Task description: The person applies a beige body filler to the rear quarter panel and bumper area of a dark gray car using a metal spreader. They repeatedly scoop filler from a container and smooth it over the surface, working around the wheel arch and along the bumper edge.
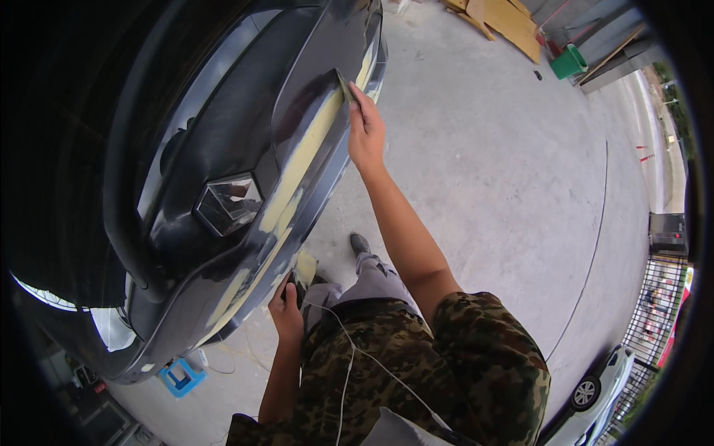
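Note:
A long band of pale yellow body filler (316,137) runs along the lower edge of a dark car's bodywork (256,97). My right hand (366,137) is stretched far forward, its fingers closed on a thin dark putty spreader (345,86). The spreader's edge appears to rest at the far part of the filler band. Close to my body, my left hand (288,312) grips a flat piece bearing a lump of yellow putty (306,267). That piece is partly hidden by the fingers, so its exact kind cannot be told.
A faceted shiny badge (229,204) sits on the car panel. Below the car's near end lies a blue plastic item (181,377). A green bin (569,62) and cardboard (506,26) are at the far right. Another car (595,394) stands at the lower right.

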Motion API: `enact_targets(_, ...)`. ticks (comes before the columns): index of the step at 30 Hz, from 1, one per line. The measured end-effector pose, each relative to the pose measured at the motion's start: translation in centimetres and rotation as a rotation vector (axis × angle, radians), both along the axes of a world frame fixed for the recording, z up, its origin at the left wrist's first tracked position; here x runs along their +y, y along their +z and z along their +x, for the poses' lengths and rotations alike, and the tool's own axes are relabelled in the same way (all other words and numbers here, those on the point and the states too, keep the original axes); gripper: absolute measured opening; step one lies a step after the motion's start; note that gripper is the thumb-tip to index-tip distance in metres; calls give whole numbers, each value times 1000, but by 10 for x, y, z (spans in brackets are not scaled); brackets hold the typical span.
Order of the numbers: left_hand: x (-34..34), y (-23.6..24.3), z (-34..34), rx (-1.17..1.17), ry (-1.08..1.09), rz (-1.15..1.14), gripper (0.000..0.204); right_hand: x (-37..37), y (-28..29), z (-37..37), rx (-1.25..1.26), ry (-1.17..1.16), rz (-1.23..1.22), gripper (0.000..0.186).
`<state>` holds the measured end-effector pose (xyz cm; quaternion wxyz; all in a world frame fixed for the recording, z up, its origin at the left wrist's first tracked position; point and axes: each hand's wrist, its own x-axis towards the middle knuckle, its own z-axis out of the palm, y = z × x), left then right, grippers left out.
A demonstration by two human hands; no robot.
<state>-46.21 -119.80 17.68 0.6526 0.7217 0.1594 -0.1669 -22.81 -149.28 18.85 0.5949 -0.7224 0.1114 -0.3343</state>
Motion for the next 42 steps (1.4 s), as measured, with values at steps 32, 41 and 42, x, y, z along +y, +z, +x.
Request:
enact_targets(32, 45, 0, 18, 32, -149, -11, 36, 61, 2, -59, 41, -53, 106, 38)
enact_targets(41, 42, -5, 15, 28, -121, 39, 34, 106, 4, -40, -28, 25, 94, 51)
enact_targets(42, 41, -2, 16, 30, -136, 61, 35, 116, 1, -48, -24, 45, 70, 53)
